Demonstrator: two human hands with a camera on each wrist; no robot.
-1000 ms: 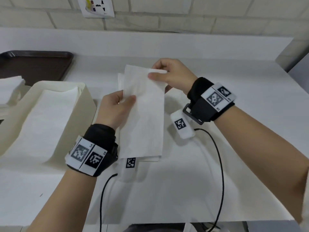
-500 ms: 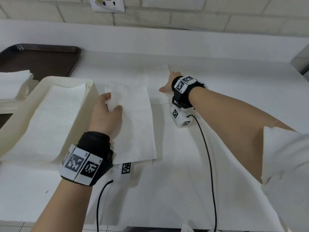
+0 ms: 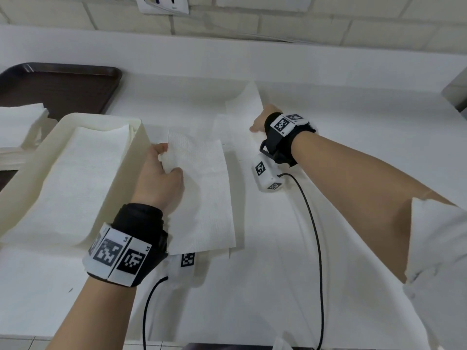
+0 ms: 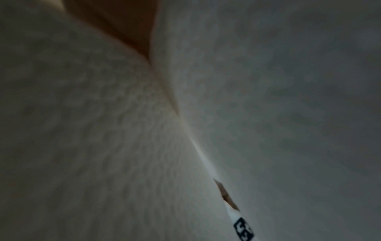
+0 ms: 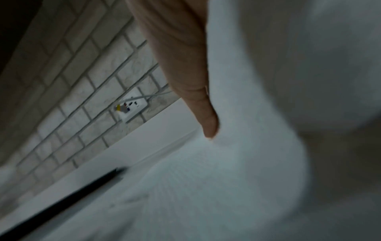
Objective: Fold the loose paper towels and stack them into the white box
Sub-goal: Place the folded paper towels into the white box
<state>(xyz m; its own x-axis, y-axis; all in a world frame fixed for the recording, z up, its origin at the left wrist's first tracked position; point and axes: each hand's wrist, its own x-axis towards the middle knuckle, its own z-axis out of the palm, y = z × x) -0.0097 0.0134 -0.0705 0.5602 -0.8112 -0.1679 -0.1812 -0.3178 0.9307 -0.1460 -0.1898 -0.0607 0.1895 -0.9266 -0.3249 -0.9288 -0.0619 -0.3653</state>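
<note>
My left hand (image 3: 168, 160) pinches a folded white paper towel (image 3: 204, 195) by its upper left edge, thumb on top, just right of the white box (image 3: 140, 137). The towel hangs over the table and covers most of the left wrist view (image 4: 82, 130). Inside the box lies a flat stack of folded towels (image 3: 80, 178). Farther back, my right hand (image 3: 255, 125) grips a loose paper towel (image 3: 242, 107) whose far corner stands up off the table. In the right wrist view the thumb (image 5: 185, 65) lies against that raised towel (image 5: 247, 114); the other fingers are hidden behind it.
A dark brown tray (image 3: 58, 89) sits at the back left, with a pile of white towels (image 3: 17, 125) in front of it. Black cables (image 3: 316, 236) run from both wrists toward the table's near edge. A wall with a socket (image 3: 161, 3) backs the table.
My right hand let go of the folded towel and reached to the back, where it now lifts a loose towel. The left hand lowered the folded towel slightly beside the box.
</note>
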